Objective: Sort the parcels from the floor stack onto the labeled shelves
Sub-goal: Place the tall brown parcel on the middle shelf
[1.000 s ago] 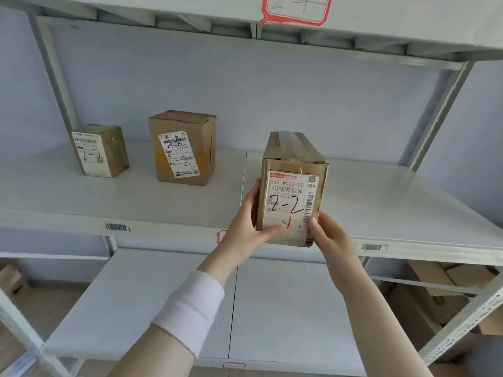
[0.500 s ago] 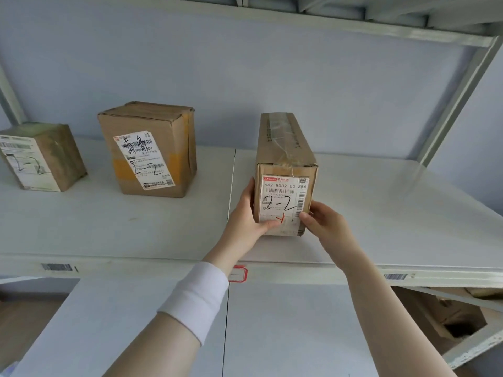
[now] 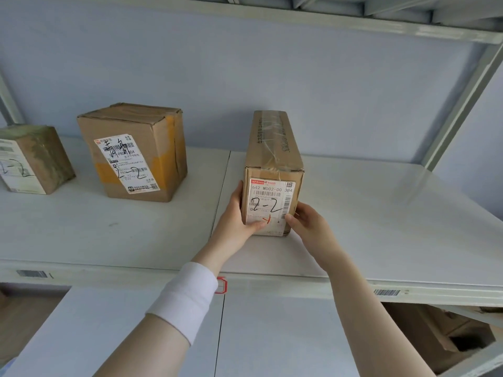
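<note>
A long brown cardboard parcel [image 3: 275, 159] stands on the white shelf [image 3: 381, 227], its end label marked "2-2" facing me. My left hand [image 3: 236, 219] grips its left side, thumb across the label's lower edge. My right hand [image 3: 307, 224] holds the lower right corner, thumb on the label. Two more parcels marked "2-2" stand on the same shelf: a squat taped box [image 3: 136, 153] to the left and a smaller box [image 3: 30, 159] at the far left edge.
A red-outlined tag [image 3: 221, 285] sits on the shelf's front rail, with barcode stickers [image 3: 386, 292] along it. A lower white shelf [image 3: 136, 336] lies beneath. Opened cardboard boxes [image 3: 446, 338] sit low at the right. A slanted steel upright [image 3: 460, 102] borders the right.
The long parcel has gone from the shelf's front edge further in onto the shelf, both hands staying on it. My view has come closer and lower.
</note>
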The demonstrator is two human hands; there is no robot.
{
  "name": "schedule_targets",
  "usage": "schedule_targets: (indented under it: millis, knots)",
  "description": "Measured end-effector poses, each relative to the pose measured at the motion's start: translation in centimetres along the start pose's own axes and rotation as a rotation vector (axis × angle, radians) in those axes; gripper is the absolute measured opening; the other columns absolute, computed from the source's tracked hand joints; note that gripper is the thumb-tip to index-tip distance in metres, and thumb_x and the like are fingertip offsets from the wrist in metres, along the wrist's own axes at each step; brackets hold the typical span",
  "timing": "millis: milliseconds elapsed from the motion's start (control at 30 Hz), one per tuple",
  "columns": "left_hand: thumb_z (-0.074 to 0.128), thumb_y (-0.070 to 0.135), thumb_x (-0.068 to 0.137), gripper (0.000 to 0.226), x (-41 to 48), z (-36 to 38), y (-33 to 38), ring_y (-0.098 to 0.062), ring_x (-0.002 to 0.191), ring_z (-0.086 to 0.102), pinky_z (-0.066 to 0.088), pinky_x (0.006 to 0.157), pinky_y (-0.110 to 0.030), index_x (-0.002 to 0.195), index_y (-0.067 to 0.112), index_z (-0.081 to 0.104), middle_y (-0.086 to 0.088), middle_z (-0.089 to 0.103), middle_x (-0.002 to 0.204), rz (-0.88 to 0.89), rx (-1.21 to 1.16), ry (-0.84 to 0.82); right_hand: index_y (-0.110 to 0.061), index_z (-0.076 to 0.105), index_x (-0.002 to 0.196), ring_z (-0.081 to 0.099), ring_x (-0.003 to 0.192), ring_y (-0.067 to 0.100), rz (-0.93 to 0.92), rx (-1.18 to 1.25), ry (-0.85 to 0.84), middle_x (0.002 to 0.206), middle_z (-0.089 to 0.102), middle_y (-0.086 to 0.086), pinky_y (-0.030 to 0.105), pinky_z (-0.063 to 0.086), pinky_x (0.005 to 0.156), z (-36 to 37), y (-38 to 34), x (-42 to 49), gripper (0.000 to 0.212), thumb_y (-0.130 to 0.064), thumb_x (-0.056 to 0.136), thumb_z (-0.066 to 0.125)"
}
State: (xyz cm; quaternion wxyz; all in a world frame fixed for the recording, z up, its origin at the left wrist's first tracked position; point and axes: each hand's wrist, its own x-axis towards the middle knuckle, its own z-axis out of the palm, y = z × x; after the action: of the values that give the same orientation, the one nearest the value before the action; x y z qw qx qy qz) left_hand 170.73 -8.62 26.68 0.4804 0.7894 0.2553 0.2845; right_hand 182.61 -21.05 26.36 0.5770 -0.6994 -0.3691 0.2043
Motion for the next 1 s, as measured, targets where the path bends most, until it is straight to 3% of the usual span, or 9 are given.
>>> schedule_targets:
  millis: [133,233,333,433,600,733,800,933,1000]
  knots:
    - [0.070,0.004,0.079,0.073,-0.1,0.3,0.4,-0.008,0.117,0.048,0.036,0.076,0.004,0.140,0.013,0.030,0.013,0.051,0.120,-0.038,0.035,0.013,-0.015,0.055,0.121,0.059,0.097,0.000,0.023,-0.037,0.013,0.111,0.063,-0.005,0.010,0.048,0.084,0.2,-0.5,0.0,0.027,-0.010,0.094,0.052]
    - [0.071,0.012,0.080,0.087,-0.9,0.4,0.5,-0.014,0.132,0.042,0.036,0.101,-0.017,0.148,0.013,0.017,0.004,0.043,0.144,-0.087,0.063,0.031,-0.014,0.048,0.135,0.055,0.118,0.015,0.036,-0.100,0.032,0.128,0.059,0.001,0.031,0.044,0.102,0.2,-0.2,-0.6,0.049,-0.029,0.089,0.058]
    - [0.072,0.018,0.079,0.095,-2.5,0.5,0.8,-0.018,0.141,0.028,0.028,0.115,-0.034,0.150,0.016,0.008,-0.002,0.027,0.154,-0.119,0.090,0.066,-0.012,0.039,0.142,0.044,0.131,0.016,0.057,-0.090,0.055,0.141,0.048,0.003,0.022,0.037,0.101,0.3,-0.5,-1.9,0.059,-0.027,0.089,0.060]
    - [0.070,0.020,0.082,0.094,-4.4,0.5,0.8,-0.017,0.144,0.021,0.023,0.113,-0.031,0.150,0.018,0.006,-0.001,0.017,0.157,-0.149,0.099,0.120,-0.008,0.032,0.144,0.035,0.137,0.017,0.044,-0.053,0.096,0.148,0.038,0.004,0.019,0.031,0.101,0.4,-0.3,-3.0,0.063,-0.022,0.089,0.061]
    - [0.068,0.017,0.083,0.081,-8.5,-0.3,0.4,-0.013,0.141,0.029,0.027,0.112,-0.024,0.148,0.018,0.020,0.001,0.026,0.154,-0.124,0.093,0.199,-0.012,0.036,0.141,0.039,0.132,0.012,-0.035,-0.024,0.147,0.145,0.041,-0.001,0.015,0.030,0.101,1.6,-0.4,-6.2,0.059,-0.021,0.089,0.061]
    - [0.064,0.014,0.087,0.064,-12.8,-1.7,0.5,0.011,0.101,0.054,0.032,0.073,0.009,0.143,0.021,0.033,0.009,0.040,0.143,-0.109,0.123,0.275,-0.012,0.041,0.138,0.042,0.129,0.013,-0.183,-0.146,0.214,0.141,0.044,0.002,0.020,0.033,0.105,3.7,-0.4,-9.8,0.055,-0.019,0.088,0.062]
    - [0.063,0.013,0.087,0.061,-15.3,-2.5,0.4,-0.001,0.117,0.051,0.029,0.082,0.007,0.141,0.020,0.036,0.012,0.046,0.135,-0.099,0.147,0.321,-0.009,0.044,0.136,0.039,0.134,0.018,-0.268,-0.203,0.238,0.142,0.044,0.006,0.028,0.034,0.109,4.9,-0.2,-11.7,0.052,-0.015,0.088,0.063]
    - [0.062,0.013,0.088,0.058,-21.0,-4.4,-1.2,-0.010,0.137,0.035,0.021,0.101,-0.007,0.140,0.017,0.038,0.003,0.039,0.147,-0.087,0.239,0.345,-0.006,0.047,0.133,0.031,0.141,0.021,-0.431,-0.340,0.202,0.144,0.042,0.008,-0.003,0.021,0.097,8.3,0.1,-16.0,0.049,-0.008,0.087,0.063]
    - [0.060,0.015,0.089,0.058,-24.3,-5.4,-2.8,-0.009,0.138,0.032,0.019,0.102,-0.007,0.141,0.018,0.036,0.003,0.037,0.149,-0.126,0.298,0.352,-0.008,0.045,0.135,0.026,0.143,0.018,-0.423,-0.392,0.108,0.147,0.039,0.006,0.003,0.025,0.095,10.5,0.8,-18.5,0.051,-0.008,0.087,0.062]
